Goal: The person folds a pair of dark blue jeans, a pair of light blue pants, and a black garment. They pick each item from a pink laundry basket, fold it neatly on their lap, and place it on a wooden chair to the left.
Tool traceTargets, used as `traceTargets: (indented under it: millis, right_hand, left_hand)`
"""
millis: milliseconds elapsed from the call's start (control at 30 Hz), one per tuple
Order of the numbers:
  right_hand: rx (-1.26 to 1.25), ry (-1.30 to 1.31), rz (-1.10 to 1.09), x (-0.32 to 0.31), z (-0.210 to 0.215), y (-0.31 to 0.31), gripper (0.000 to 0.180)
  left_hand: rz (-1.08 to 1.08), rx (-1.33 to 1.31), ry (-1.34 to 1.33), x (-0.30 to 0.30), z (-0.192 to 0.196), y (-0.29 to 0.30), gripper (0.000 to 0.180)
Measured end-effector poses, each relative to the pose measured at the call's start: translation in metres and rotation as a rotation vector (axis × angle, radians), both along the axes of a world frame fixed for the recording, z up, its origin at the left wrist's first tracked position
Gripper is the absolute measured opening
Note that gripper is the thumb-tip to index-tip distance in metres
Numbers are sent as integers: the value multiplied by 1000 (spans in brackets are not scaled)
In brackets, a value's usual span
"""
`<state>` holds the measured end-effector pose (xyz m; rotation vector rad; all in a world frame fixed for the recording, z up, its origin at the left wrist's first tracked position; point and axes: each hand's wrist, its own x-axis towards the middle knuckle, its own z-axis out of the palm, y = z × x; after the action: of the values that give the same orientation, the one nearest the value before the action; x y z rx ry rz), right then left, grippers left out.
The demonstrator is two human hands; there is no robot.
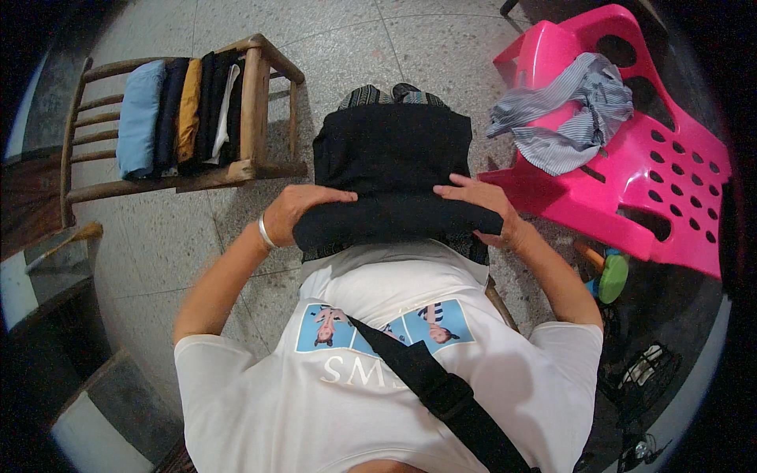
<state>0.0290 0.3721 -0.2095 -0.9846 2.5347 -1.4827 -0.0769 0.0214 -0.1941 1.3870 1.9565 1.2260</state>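
Observation:
Across my lap lies a black garment [394,150], its near part doubled over into a thick fold; its exact kind cannot be made out. My left hand [303,206] grips the left end of that fold, thumb stretched along the top and fingers hidden behind the cloth. At the fold's right end, my right hand [485,206] holds it in the same way, with thumb and some fingertips on top. The far part of the garment spreads flat toward my knees. Patterned trousers [364,96] show beyond it.
To the left, a wooden chair [254,110] bears a row of folded clothes [189,114] in light blue, dark, mustard and white. At the right, a crumpled striped shirt [572,114] lies on a pink plastic chair [670,181]. A green object [614,277] sits below that chair.

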Motion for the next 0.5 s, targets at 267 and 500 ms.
traceTargets:
  millis: [267, 500]
  right_hand:
    - [-196, -434, -714, -18, 11, -31, 24]
    - [-364, -359, -875, -38, 2, -40, 30]
  left_hand:
    - [697, -162, -528, -11, -8, 22, 34]
    - [822, 13, -561, -15, -10, 40, 39]
